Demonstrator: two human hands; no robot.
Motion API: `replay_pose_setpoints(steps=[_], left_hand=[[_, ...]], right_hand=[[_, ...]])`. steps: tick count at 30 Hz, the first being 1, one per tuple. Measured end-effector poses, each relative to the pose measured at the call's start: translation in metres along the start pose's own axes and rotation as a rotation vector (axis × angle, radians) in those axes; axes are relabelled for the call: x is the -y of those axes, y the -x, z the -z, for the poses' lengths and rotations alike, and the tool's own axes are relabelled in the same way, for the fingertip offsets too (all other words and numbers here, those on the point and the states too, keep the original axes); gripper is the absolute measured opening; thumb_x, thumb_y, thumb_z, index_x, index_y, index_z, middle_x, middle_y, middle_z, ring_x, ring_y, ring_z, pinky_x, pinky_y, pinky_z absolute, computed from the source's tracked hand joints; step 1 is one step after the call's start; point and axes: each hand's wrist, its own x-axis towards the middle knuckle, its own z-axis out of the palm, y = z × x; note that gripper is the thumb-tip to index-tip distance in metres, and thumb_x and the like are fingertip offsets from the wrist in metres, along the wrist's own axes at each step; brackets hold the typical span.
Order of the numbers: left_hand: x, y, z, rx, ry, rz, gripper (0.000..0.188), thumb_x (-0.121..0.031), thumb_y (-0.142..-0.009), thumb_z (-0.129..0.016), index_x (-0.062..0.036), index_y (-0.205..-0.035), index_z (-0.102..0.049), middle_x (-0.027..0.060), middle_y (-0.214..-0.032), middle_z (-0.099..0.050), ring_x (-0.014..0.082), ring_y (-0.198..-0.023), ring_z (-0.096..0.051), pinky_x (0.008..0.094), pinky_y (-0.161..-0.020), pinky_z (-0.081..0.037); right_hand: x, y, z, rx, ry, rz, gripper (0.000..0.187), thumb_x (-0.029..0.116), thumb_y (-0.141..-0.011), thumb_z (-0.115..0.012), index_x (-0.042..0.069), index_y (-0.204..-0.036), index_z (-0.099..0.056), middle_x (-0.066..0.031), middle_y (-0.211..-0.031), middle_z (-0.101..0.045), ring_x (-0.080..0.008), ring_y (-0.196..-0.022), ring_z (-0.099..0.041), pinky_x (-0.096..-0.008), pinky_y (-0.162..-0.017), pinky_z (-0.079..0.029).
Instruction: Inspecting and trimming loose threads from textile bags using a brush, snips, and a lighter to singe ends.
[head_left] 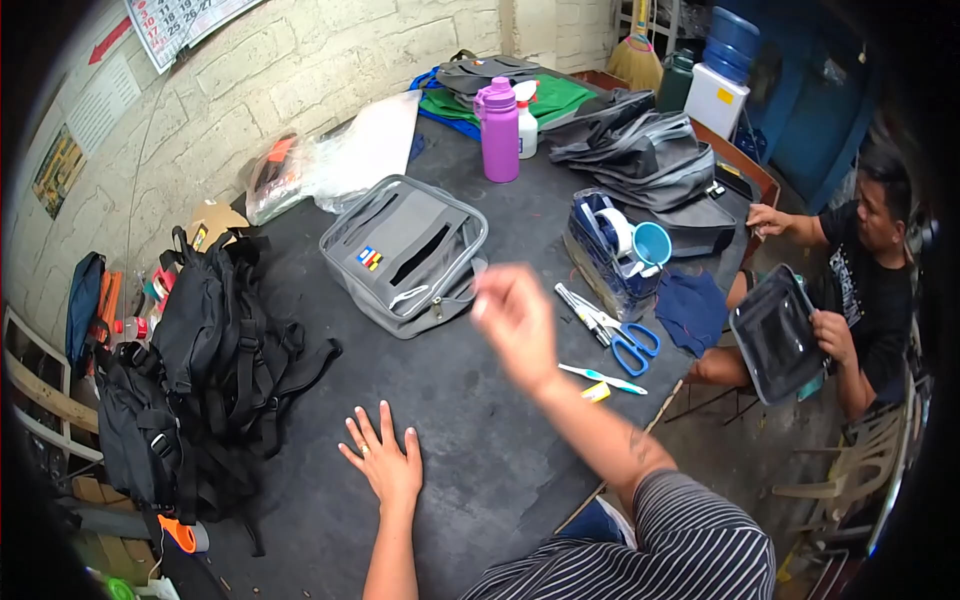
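The boxy grey fabric bag with clear-edged piping (390,240) lies on the black tabletop (480,440), far of centre. The left hand (388,462) rests flat at the near side, fingers spread, holding nothing. The right hand (515,325) is raised by the bag's near right corner, blurred; whether it grips anything I cannot tell. For steady handling, the left palm would serve better bracing the bag, keeping the blue-handled scissors (633,350) at right well clear.

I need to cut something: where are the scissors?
In the head view, right of centre: the scissors lie on the table just left of the navy cloth.
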Motion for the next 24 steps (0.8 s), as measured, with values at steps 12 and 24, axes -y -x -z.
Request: replay_pose_setpoints(steps=[12,24], left_hand=[[-0.004,-0.003,0.013,0.082,0.017,0.050,0.061,-0.036,-0.089,-0.053,-0.0152,-0.145,-0.038,0.0204,-0.153,-0.022,0.0380,-0.144,-0.012,0.0611,-0.112,-0.004],[-0.004,-0.006,0.012,0.065,0.024,0.032,0.062,-0.037,-0.089,-0.054,-0.0151,-0.145,-0.038,0.0214,-0.152,-0.023,0.0398,-0.144,-0.013,0.0622,-0.112,-0.004]], right_hand=[[-0.069,-0.330,0.173,-0.140,1.672,0.304,0.050,0.002,-0.075,-0.057,0.012,-0.123,-0.051,-0.0119,-0.138,-0.044,-0.0381,-0.096,-0.064,-0.0494,-0.080,-0.053],[-0.075,-0.324,0.237,-0.691,1.183,0.413,0.003,0.000,-0.078,-0.061,0.002,-0.080,-0.061,-0.0143,-0.095,-0.054,-0.0318,-0.081,-0.059,-0.0400,-0.078,-0.049]])
